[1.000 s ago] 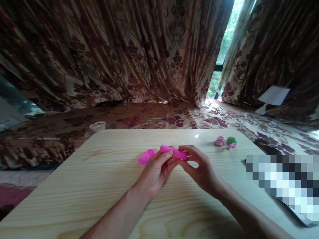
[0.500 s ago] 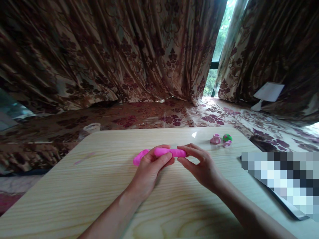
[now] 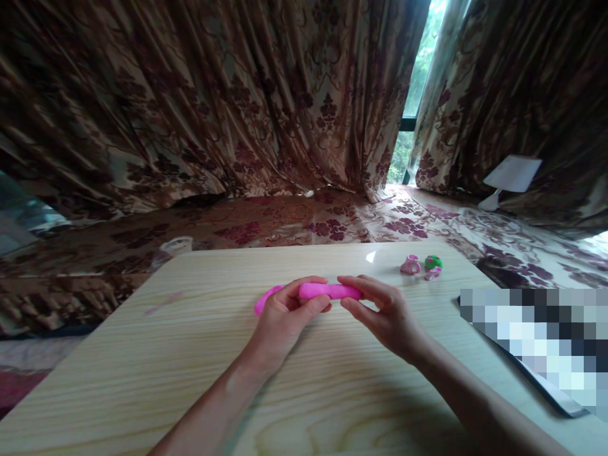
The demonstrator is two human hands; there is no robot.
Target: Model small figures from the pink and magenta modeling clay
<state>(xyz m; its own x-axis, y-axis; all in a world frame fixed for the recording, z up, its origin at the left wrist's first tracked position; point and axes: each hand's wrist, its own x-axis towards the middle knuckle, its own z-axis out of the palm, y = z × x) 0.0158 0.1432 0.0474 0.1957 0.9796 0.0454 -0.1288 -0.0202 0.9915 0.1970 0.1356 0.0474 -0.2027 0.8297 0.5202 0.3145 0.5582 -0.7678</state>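
Note:
A thick roll of bright pink modelling clay [image 3: 331,291] is held level above the middle of the table. My left hand [image 3: 295,306] pinches its left part between thumb and fingers. Around the roll's right end, my right hand [image 3: 380,307] has its thumb and fingertips closed. Behind my left hand lies a second lump of pink clay [image 3: 266,300], partly covered by that hand.
Small pink clay pieces [image 3: 411,265] and a green ball with pink spots [image 3: 433,262] sit at the table's far right. A clear container [image 3: 171,251] stands by the far left corner. A blurred-out flat device [image 3: 536,348] lies at right, a white lamp [image 3: 513,174] beyond.
The pink clay roll has shifted slightly to the right in my fingers. My right thumb and fingers have closed further over its right end.

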